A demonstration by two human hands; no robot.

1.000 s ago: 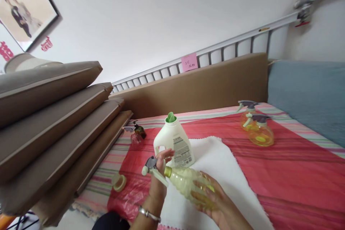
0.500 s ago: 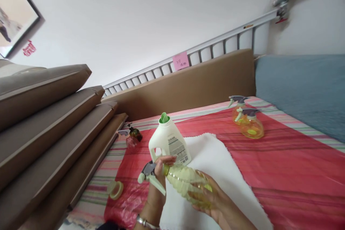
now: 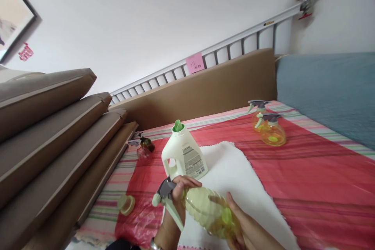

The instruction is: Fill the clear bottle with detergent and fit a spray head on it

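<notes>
Head view looks down over a bed (image 3: pixel 322 187) spread with a red striped cover, running to a tan padded headboard (image 3: pixel 211 90) with a grey metal rail (image 3: pixel 234 47) above it that carries a pink sticky note (image 3: pixel 195 63). Four brown cushions (image 3: pixel 52 133) are stacked in steps along the left edge of the bed, and a blue cushion (image 3: pixel 325 93) lies at the far right. A white towel (image 3: pixel 234 172) is laid flat on the red cover near the middle. At the towel's far left corner stands a white detergent jug (image 3: pixel 184 154), upright, uncapped, with a green spout in its neck. Low in the middle, both hands hold a clear spray bottle (image 3: pixel 209 213) of yellowish liquid, tilted on its side above the near part of the towel, its grey and pale green trigger head pointing left. The left hand (image 3: pixel 175 199) has its grip closed around the bottle's neck, just below the trigger head, fingers curled over the top. The right hand (image 3: pixel 249 230) cups the base of the bottle from below, its grip wrapped on the body with fingers spread along it. Two round yellow spray bottles (image 3: pixel 271 129) with grey triggers stand touching each other at the far right of the red cover, well apart from the hands. A small dark pump bottle (image 3: pixel 145 146) sits beside the lowest cushion, and a pale round cap (image 3: pixel 126 204) lies on the cover left of the hands.
</notes>
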